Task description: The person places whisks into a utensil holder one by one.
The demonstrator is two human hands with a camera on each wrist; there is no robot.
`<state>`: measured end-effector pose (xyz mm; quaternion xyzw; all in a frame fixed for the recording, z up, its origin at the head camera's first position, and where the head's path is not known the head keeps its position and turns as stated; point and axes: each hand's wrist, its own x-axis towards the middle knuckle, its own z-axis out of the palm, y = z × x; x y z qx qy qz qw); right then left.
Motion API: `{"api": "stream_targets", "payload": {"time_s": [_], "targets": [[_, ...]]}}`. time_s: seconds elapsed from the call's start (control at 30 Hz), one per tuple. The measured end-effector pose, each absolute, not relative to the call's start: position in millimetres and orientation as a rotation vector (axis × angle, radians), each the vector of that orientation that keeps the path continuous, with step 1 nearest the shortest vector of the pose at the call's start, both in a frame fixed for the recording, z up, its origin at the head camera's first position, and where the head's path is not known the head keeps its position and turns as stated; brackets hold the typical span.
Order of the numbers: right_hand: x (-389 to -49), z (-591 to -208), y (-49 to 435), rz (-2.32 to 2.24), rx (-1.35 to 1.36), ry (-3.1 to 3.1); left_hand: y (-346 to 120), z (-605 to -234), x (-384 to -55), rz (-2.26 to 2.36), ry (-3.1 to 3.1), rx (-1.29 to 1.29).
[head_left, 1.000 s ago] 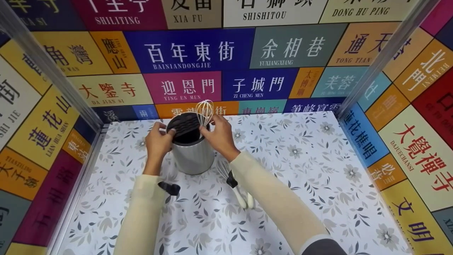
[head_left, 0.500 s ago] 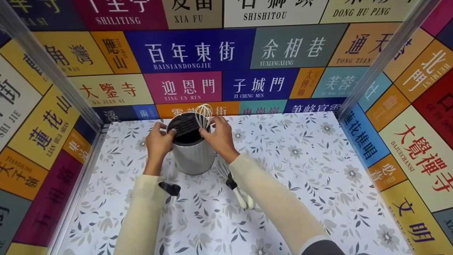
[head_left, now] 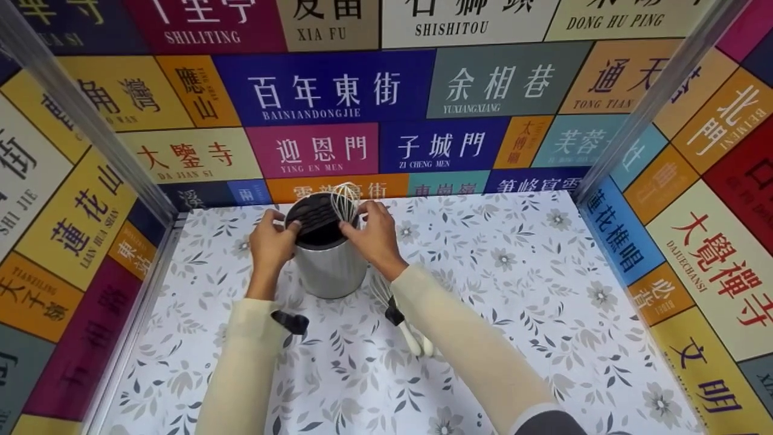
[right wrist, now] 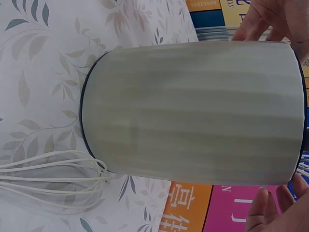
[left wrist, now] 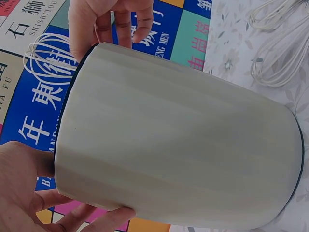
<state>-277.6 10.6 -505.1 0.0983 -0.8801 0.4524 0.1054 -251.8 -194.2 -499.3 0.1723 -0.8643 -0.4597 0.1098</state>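
A pale, ribbed utensil holder (head_left: 331, 269) with a black rim and slotted black insert (head_left: 314, 214) stands on the table. My left hand (head_left: 272, 241) grips its rim on the left, thumb over the edge and fingers along the outside wall (left wrist: 72, 212). On the opposite side my right hand (head_left: 375, 235) holds the rim, its thumb hooked over the edge. A white wire whisk (head_left: 345, 202) stands head up in the holder, right by the right thumb; its handle is hidden inside. Wires of that whisk (left wrist: 50, 60) show past the rim in the left wrist view.
Two more whisks (head_left: 395, 314) with black collars and cream handles lie right of the holder, partly behind the right sleeve. Floral cloth (head_left: 513, 290) covers the table. Sign-printed panels (head_left: 326, 84) wall it in at the back and sides.
The whisk in the holder has sunk a little and shifted slightly left. Both hands stay at the rim almost unmoved, and the holder keeps its place.
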Motion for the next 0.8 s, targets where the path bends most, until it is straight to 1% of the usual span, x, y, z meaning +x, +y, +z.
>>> {"api": "stream_targets", "payload": {"time_s": [0.8], "targets": [[-271.0, -503.1, 9.4, 1.412, 0.285, -2.594, -194.4, -498.8, -251.3, -1.341, -2.548, 0.519]]}}
